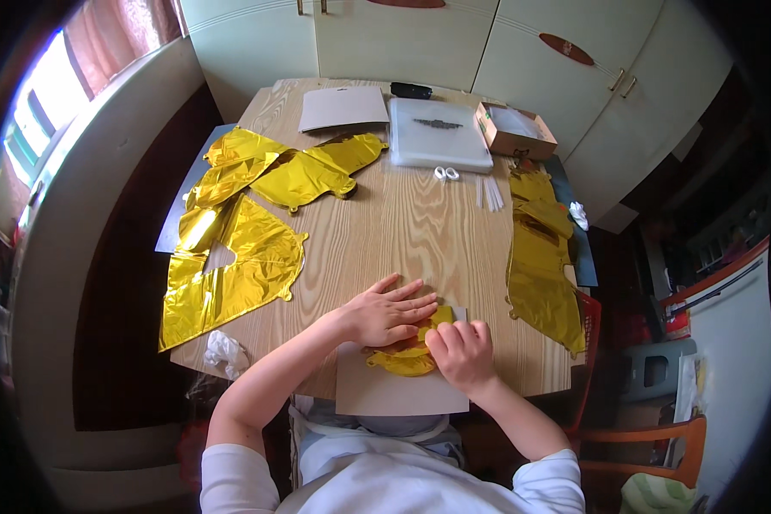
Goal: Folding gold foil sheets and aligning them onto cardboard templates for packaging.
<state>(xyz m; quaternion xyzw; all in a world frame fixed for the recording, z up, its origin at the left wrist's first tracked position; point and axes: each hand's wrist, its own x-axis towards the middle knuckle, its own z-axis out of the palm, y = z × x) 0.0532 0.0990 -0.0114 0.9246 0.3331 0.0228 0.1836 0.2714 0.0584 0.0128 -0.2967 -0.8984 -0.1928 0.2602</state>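
Note:
A folded gold foil balloon [401, 366] lies on a pale cardboard sheet [401, 396] at the table's near edge, in front of my body. Across its upper left part my left hand [384, 313] rests flat, palm down, with the fingers spread. My right hand [461, 353] is curled closed at the balloon's right side, gripping its edge; the fingertips are partly hidden. Large flat gold foil balloons [261, 257] overlap along the left side of the table. Another gold foil balloon [540, 270] hangs partly over the right edge.
At the back are a flat grey-white board [343, 109], a translucent plastic case [437, 141], a small open carton [516, 126] and a black object [411, 90]. Two white rings [445, 174] and thin white strips [489, 194] lie nearer. Crumpled tissue [226, 352] sits front left; a wooden chair [651, 435] stands right.

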